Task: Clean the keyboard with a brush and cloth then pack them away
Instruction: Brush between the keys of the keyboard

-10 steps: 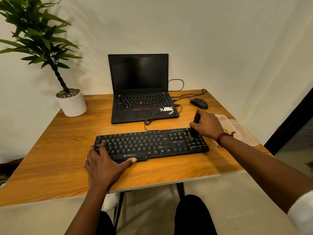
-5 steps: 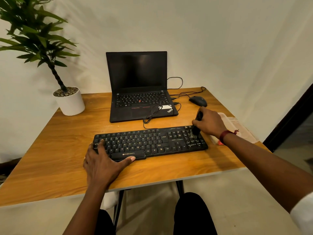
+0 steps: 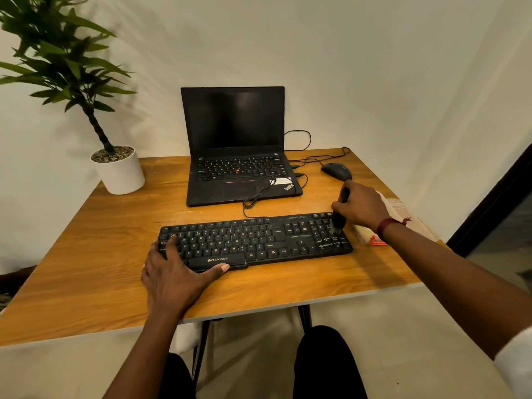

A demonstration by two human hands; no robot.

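Black bristles meet black keys as a seated person works a small brush [image 3: 339,220] over the number pad at the far right end of a keyboard [image 3: 253,240] lying on a wooden table [image 3: 86,269]. The right hand [image 3: 362,208] has its fingers [image 3: 338,207] curled round the brush handle, which stands nearly upright and leans a little away from the person, tuft down on the keys. The left hand [image 3: 175,272] lies flat on the opposite end, fingers [image 3: 172,240] spread loosely over the leftmost keys and thumb stretched along the front edge by the space bar, apparently pinning the board. The keyboard's long axis runs left to right across the table, so every key not under the tuft lies to the left of the brush. A sweep along the rows would carry the right hand toward the left hand. What looks like the cloth [image 3: 365,233], pale with an orange trim, sits on the table just beside the keyboard's right end, partly hidden under the right wrist and far nearer that hand than the other. By this reading the brushing stage is under way, with wiping and packing away not yet done. Behind the keyboard stand an open laptop [image 3: 236,156] with a dark screen and a mouse [image 3: 336,170].
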